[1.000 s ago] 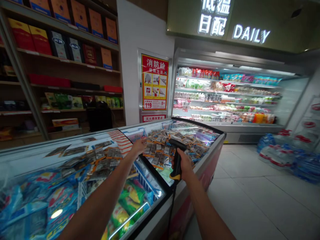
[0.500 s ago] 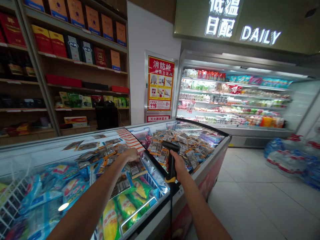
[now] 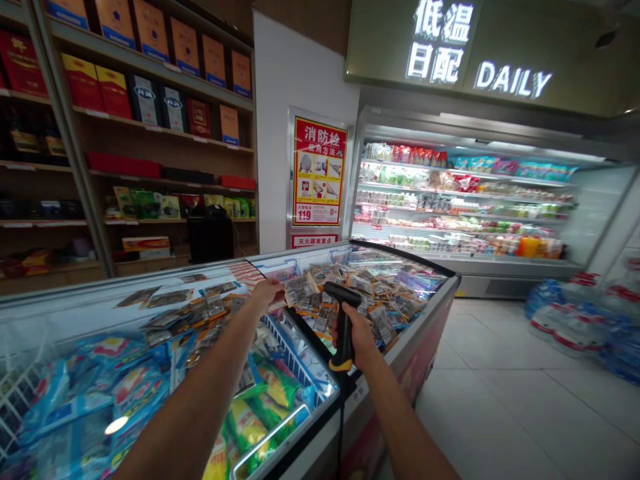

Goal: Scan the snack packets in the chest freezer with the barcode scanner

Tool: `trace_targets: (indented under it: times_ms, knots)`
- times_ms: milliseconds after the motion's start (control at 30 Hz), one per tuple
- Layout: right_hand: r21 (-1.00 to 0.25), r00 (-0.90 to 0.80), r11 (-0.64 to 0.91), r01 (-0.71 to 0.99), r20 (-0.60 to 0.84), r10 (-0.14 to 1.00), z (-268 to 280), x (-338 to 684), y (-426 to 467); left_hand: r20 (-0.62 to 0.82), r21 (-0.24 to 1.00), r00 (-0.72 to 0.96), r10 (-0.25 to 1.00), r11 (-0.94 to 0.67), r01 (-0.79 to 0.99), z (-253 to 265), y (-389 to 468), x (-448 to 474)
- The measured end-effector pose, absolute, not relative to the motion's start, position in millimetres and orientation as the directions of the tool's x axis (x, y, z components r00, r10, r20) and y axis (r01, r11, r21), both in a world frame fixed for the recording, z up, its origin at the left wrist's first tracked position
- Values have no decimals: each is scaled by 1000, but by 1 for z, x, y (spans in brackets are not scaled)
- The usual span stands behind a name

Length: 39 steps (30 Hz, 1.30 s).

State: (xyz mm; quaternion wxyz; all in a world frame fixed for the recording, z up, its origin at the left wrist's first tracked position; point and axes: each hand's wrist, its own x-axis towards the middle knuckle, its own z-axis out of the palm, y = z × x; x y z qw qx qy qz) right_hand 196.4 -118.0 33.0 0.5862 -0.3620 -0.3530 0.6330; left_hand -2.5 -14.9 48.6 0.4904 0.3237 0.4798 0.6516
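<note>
My right hand point(image 3: 359, 331) is wrapped round the grip of a black and yellow barcode scanner point(image 3: 344, 333), whose cable hangs down the front of the freezer. The scanner head points away to the left over the glass. My left hand point(image 3: 267, 292) is closed on the left edge of a small flat packet point(image 3: 301, 291) with a printed back, held just left of the scanner head. Many similar grey-brown packets with orange edges point(image 3: 383, 323) lie spread over the freezer top. The fingertips of my left hand are partly hidden.
The chest freezer point(image 3: 425, 347) holds blue bags point(image 3: 95, 413) and green-yellow corn bags point(image 3: 247, 427) under glass. Boxed goods stand on wooden shelves point(image 3: 165, 60) at left. A lit refrigerated display point(image 3: 465, 193) is behind. Wrapped water bottles point(image 3: 570, 327) stand on the floor at right.
My left hand has moved away from me and slightly right, carrying a packet from the left-hand glass toward the scanner. My right hand and the scanner have stayed nearly still.
</note>
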Motion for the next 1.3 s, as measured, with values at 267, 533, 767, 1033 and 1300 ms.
trace_targets:
  times_ms: [267, 533, 767, 1033, 1300]
  knots:
    - [-796, -108, -167, -582, -128, 986, 35, 200, -117, -145, 739, -305, 941, -102, -666, 31, -9, 42]
    - [-771, -146, -202, -604, -141, 979, 40, 200, -117, -162, 688, -294, 942, -106, -718, 26, -7, 62]
    - [-770, -98, -173, -615, -143, 985, 40, 206, -113, -168, 696, -334, 928, -128, -707, 30, 0, 67]
    - [-793, 7, -84, -604, -111, 994, 40, 230, -108, -105, 827, -376, 921, -130, -547, 42, 25, 93]
    - [-784, 41, -57, -618, -104, 994, 30, 257, -107, 35, 992, -338, 941, -74, -103, 34, 57, 131]
